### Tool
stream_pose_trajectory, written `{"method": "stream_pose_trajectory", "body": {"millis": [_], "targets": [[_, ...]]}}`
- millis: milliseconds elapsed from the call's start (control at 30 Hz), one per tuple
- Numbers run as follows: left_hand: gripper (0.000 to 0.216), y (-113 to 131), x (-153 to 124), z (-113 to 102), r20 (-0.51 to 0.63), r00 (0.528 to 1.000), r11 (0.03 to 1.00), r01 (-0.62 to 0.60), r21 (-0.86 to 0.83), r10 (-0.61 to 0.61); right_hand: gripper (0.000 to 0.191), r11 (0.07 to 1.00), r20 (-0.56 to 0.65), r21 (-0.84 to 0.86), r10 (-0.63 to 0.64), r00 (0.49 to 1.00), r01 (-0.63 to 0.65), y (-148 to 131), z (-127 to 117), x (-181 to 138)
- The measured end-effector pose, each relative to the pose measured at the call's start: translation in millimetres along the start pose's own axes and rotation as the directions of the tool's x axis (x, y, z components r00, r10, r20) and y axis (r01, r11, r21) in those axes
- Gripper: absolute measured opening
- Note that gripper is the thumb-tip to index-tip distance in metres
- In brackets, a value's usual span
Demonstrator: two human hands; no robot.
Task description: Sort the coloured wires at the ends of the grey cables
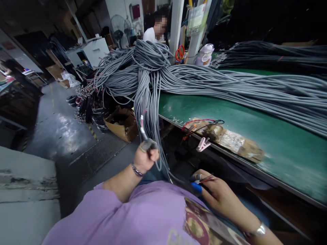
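My left hand [145, 157] is closed in a fist round a grey cable [144, 134], whose stripped end sticks up above the fingers. It hangs off the edge of the green table [204, 105]. My right hand [217, 194] rests low near my lap, fingers curled round a blue-handled tool [195, 186] and a cable end with thin red wires. A big heap of long grey cables [158, 73] lies across the table and spills down over its left end.
A taped cardboard pad [230, 141] with red wires and a pink clip [202, 144] sits at the table's near edge. A cardboard box [122, 123] stands on the floor. Another person [155, 29] sits at the back, near a fan and a white machine.
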State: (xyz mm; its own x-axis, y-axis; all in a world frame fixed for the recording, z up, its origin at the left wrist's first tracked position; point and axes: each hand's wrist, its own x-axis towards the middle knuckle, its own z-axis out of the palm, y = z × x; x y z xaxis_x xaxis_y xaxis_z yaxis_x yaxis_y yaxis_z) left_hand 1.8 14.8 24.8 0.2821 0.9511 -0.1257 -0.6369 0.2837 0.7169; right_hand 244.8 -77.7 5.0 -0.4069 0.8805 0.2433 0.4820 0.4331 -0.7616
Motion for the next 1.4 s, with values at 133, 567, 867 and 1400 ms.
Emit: {"method": "stream_pose_trajectory", "body": {"millis": [133,567,867,1400], "targets": [[0.040,46.3,-15.7,-35.0,0.084,0.989,0.993,-0.122,-0.007,0.122,0.025,0.971,-0.176,-0.110,0.189,0.966,-0.210,50.7,-0.8,-20.4],[0.048,-50.6,-12.6,15.9,0.343,0.909,0.892,0.063,0.448,-0.237,0.040,0.987,-0.093,0.143,0.083,0.992,-0.069,1.9,21.1,18.0],[0.053,-61.6,-2.5,32.4,0.270,0.891,0.847,0.198,0.494,-0.366,0.057,0.905,-0.028,0.382,0.210,0.977,-0.184,3.8,22.6,18.8],[0.045,-69.1,1.0,24.4,-0.023,0.973,0.880,0.217,0.422,-0.229,0.035,0.834,-0.246,0.396,0.500,0.830,-0.384,15.5,12.9,18.1]]}}
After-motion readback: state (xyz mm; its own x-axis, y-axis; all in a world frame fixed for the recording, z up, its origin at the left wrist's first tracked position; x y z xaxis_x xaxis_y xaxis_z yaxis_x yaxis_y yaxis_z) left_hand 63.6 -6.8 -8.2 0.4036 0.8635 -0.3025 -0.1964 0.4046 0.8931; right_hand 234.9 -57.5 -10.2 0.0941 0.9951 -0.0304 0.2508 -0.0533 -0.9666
